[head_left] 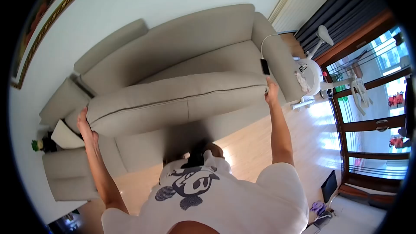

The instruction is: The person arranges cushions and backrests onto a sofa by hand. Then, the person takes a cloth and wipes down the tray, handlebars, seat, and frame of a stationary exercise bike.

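A long beige sofa cushion (169, 95) with a dark piped seam spans the space between my hands, raised above the sofa (208, 28) and tilted a little. At its left end, my left hand (86, 125) is closed on the edge, thumb up. On the opposite end, my right hand (271, 91) grips the corner, its fingers partly hidden behind the fabric. Close to my right hand, a black phone (264, 66) with a white cable rests near the sofa's right arm. Below the cushion, part of the sofa's seat is in shadow.
At the left, a cream pillow (66, 135) leans in the sofa's corner. Beyond the right armrest stands a white exercise bike (324, 39) beside a small round table (308, 76). Glass doors (368, 125) line the right side. A framed picture (50, 24) hangs on the wall.
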Motion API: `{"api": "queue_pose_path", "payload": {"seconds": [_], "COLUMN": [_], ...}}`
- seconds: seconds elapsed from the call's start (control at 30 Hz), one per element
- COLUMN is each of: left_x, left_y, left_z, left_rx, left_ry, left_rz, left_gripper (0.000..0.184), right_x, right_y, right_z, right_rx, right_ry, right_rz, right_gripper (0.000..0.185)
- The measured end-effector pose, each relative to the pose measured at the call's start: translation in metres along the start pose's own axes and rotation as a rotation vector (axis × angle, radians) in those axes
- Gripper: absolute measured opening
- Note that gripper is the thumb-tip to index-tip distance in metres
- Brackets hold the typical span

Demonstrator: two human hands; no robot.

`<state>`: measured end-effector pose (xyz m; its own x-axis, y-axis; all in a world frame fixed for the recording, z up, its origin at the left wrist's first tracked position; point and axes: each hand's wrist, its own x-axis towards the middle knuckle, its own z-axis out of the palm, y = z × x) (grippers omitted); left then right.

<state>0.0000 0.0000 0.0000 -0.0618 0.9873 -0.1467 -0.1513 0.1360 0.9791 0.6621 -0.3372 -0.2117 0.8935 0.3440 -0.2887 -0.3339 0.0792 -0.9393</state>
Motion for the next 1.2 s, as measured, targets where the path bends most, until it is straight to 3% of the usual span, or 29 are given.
{"api": "queue_pose_path", "payload": {"seconds": [0.07,0.1,0.13,0.27,0.47,0.5,0.57,0.63,0.67,0.7,0.77,0.8,0.83,0.87,0.97,1.07,1.2], "left_x": [0.011,-0.020,-0.009,0.009,0.039,0.045,0.074,0.110,0.119,0.127,0.135,0.129,0.122,0.111,0.092,0.070,0.038], "left_y": [0.005,-0.058,-0.058,-0.065,-0.108,-0.114,-0.130,-0.151,-0.157,-0.162,-0.164,-0.164,-0.163,-0.158,-0.152,-0.165,-0.183], "left_z": [-0.013,0.078,0.108,0.175,0.270,0.287,0.312,0.329,0.336,0.344,0.360,0.372,0.379,0.385,0.377,0.327,0.233], "left_rx": [-0.052,-0.128,-0.170,-0.244,-0.277,-0.287,-0.263,-0.199,-0.224,-0.253,-0.212,-0.138,-0.063,-0.022,0.112,0.235,0.287], "left_ry": [-0.046,-0.045,-0.049,-0.106,-0.178,-0.185,-0.168,-0.120,-0.197,-0.278,-0.405,-0.447,-0.486,-0.511,-0.592,-0.639,-0.474], "left_rz": [-0.005,-0.143,-0.132,-0.167,-0.274,-0.282,-0.300,-0.323,-0.353,-0.380,-0.402,-0.401,-0.400,-0.403,-0.403,-0.401,-0.494], "left_gripper": [0.023,0.022,0.021,0.023,0.029,0.031,0.036,0.042,0.048,0.053,0.063,0.068,0.073,0.073,0.073,0.067,0.060], "right_x": [0.016,0.088,0.126,0.202,0.326,0.328,0.314,0.341,0.347,0.329,0.335,0.311,0.275,0.259,0.213,0.166,0.153], "right_y": [0.000,-0.081,-0.104,-0.170,-0.266,-0.283,-0.317,-0.292,-0.279,-0.264,-0.177,-0.136,-0.118,-0.079,0.029,0.051,0.096], "right_z": [0.028,-0.044,-0.021,0.017,0.039,0.051,0.073,0.100,0.113,0.135,0.183,0.209,0.240,0.265,0.324,0.349,0.363], "right_rx": [0.064,-0.040,-0.003,-0.087,-0.348,-0.243,-0.387,-0.172,-0.068,-0.363,-0.571,-0.458,-0.736,-0.819,-0.868,-0.969,-0.883], "right_ry": [-0.008,0.016,-0.016,-0.040,0.121,0.165,0.217,0.178,0.161,0.106,-0.174,-0.379,-0.385,-0.481,-0.694,-0.786,-0.830], "right_rz": [-0.053,-0.089,-0.126,-0.251,-0.399,-0.333,-0.222,-0.320,-0.370,-0.342,-0.587,-0.638,-0.522,-0.501,-0.403,-0.175,-0.157], "right_gripper": [0.024,0.026,0.028,0.030,0.038,0.038,0.044,0.057,0.065,0.086,0.089,0.089,0.089,0.092,0.102,0.105,0.106]}}
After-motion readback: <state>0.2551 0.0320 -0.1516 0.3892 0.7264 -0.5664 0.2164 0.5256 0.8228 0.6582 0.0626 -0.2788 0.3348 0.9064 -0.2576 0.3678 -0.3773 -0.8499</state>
